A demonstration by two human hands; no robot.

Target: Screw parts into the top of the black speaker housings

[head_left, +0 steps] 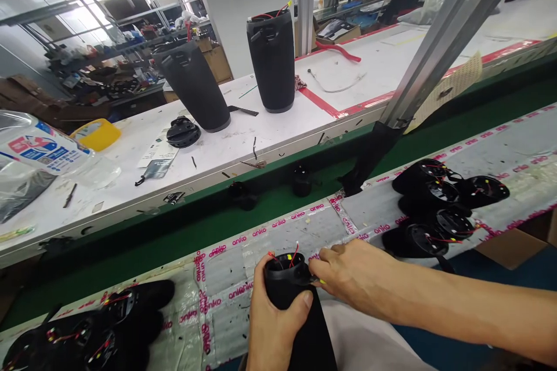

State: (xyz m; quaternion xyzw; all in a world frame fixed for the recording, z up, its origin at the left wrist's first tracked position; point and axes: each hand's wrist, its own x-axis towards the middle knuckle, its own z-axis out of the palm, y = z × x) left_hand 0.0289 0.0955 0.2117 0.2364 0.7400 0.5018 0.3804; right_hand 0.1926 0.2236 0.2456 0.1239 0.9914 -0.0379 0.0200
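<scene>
A black cylindrical speaker body point(319, 330) leans up from the lap, its open end facing me. Inside the rim are red wires and a yellow piece. My left hand point(276, 319) wraps round its upper part, with the thumb across the near side. At the right of the rim, by a small protruding part, my right hand point(343, 269) is closed in a pinch. A bit of yellow shows under its fingers; the rest of what it grips is hidden.
More black speaker bodies point(435, 226) lie on the plastic-covered bench point(243, 243), to the right and left. On the white bench point(235, 145) stand two upright speaker bodies point(274, 64), a yellow tape roll point(98, 134) and a plastic bottle point(47, 148). A metal post point(435, 52) slants at right.
</scene>
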